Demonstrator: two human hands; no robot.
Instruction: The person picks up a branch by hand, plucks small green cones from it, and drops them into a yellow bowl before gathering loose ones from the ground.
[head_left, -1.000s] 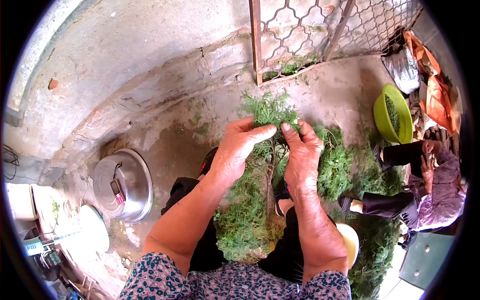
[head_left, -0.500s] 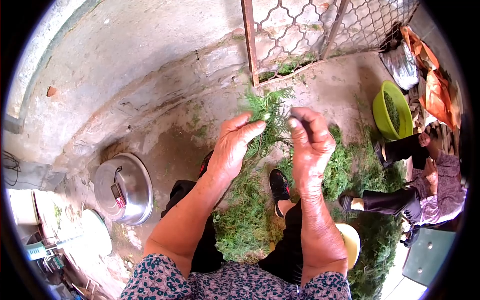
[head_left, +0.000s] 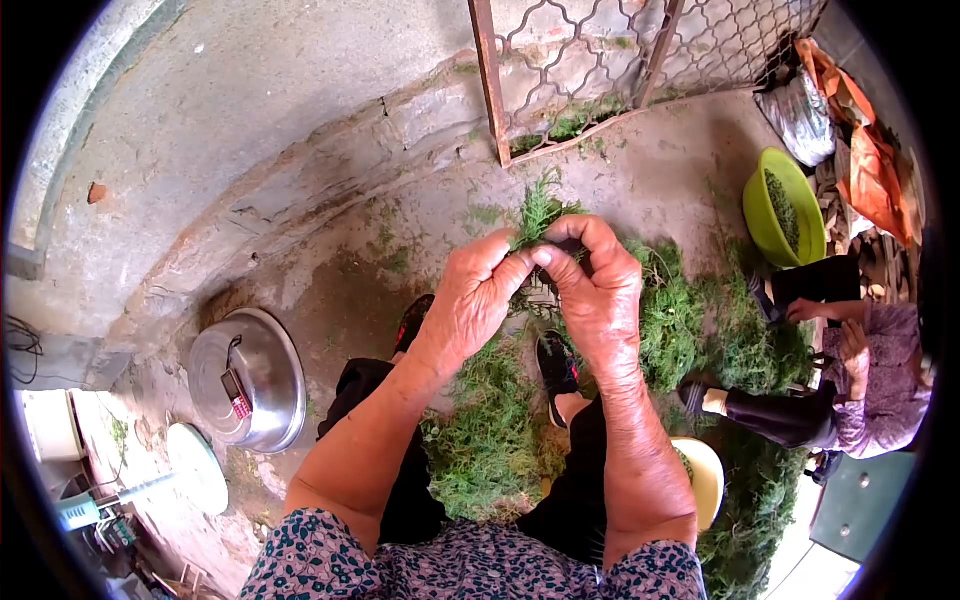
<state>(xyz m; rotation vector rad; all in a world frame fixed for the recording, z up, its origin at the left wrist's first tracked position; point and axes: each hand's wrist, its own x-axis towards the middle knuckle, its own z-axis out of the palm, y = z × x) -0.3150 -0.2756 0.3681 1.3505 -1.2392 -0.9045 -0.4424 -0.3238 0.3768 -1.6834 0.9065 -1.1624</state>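
I hold a green sprig point(head_left: 537, 212) pinched between the thumb and fingers of my left hand point(head_left: 478, 292), its feathery tip standing up past my fingertips. My right hand point(head_left: 603, 290) meets it there, thumb and forefinger curled close, though I can't tell just what they grip. Below my hands, loose greenery point(head_left: 488, 435) covers the ground between my feet; a metal basin point(head_left: 275, 365) sits to my left.

Sprig point(head_left: 538, 212), one o'clock: feathery, matt. Basin point(head_left: 270, 352), eight o'clock: smooth, glossy metal. Bowl point(head_left: 760, 218), two o'clock: smooth plastic. Wall point(head_left: 330, 60), eleven o'clock: rough.
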